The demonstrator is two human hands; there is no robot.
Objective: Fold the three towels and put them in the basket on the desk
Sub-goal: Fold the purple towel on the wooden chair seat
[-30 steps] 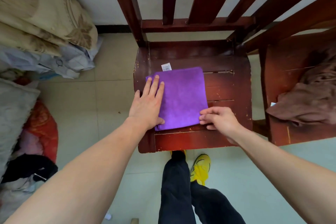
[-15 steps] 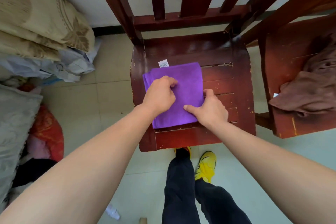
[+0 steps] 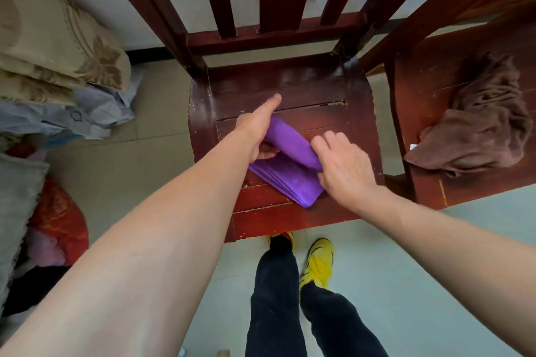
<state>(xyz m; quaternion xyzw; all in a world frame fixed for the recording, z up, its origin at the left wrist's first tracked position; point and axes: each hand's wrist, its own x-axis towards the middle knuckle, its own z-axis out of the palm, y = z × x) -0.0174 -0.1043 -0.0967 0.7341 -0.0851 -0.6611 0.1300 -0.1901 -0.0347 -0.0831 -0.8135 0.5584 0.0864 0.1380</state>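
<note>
A folded purple towel [image 3: 290, 171] is lifted off the seat of a dark red wooden chair [image 3: 313, 87], bent over on itself. My left hand [image 3: 258, 133] grips its left side from underneath, with the index finger pointing forward. My right hand [image 3: 342, 165] pinches its right side between thumb and fingers. A crumpled brown towel [image 3: 481, 130] lies on the seat of a second wooden chair [image 3: 429, 87] to the right. No basket or desk is in view.
Stacked beige bedding [image 3: 52, 43] and grey cloth [image 3: 87, 113] lie on the left, with a red bundle [image 3: 58, 223] on the floor below. My legs and yellow shoes [image 3: 316, 261] stand on the tiled floor in front of the chair.
The purple towel lay flat on the seat under both palms; both hands then closed on its edges and have lifted it, folding it over.
</note>
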